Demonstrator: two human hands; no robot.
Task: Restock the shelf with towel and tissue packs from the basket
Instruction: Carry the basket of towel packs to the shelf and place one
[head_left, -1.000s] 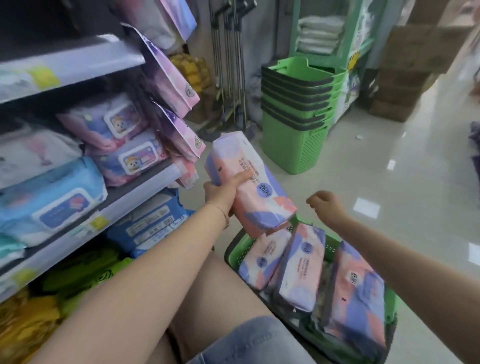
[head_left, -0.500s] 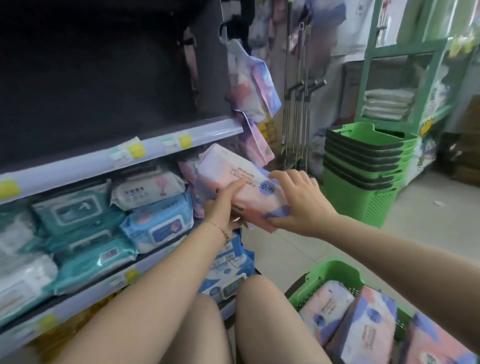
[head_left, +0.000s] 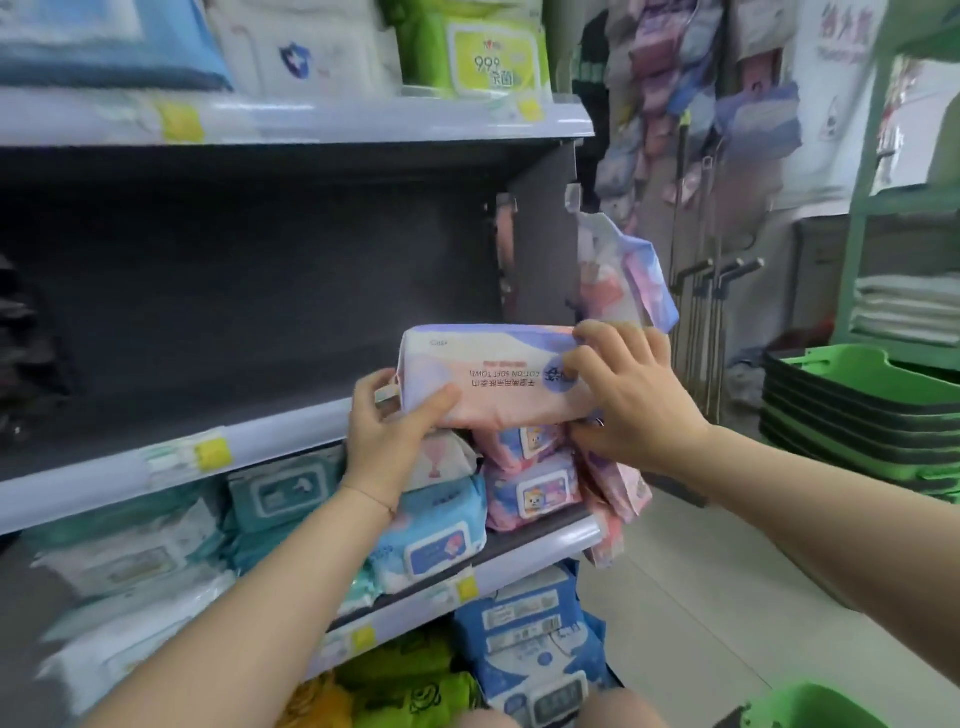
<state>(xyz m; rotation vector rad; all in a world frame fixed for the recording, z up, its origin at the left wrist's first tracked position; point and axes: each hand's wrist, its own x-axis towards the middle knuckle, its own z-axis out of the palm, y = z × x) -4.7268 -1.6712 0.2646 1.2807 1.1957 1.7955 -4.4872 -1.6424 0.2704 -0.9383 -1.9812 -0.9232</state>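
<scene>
**Towel pack held at the edge of the bare shelf**

The shelf unit (head_left: 291, 431) fills the left side, its middle level dark and bare at the back, with wipe packs (head_left: 426, 540) crowding the level beneath. A stack of green baskets (head_left: 852, 410) stands on the floor to the right, and the rim of another basket (head_left: 810, 709) shows at the bottom corner. The towel pack (head_left: 493, 379) lies level, print upside down, at the front edge of the bare shelf. The left hand (head_left: 389, 431) grips its left end, thumb on the front. The right hand (head_left: 631, 400) clasps the right end, fingers spread over the face.
</scene>
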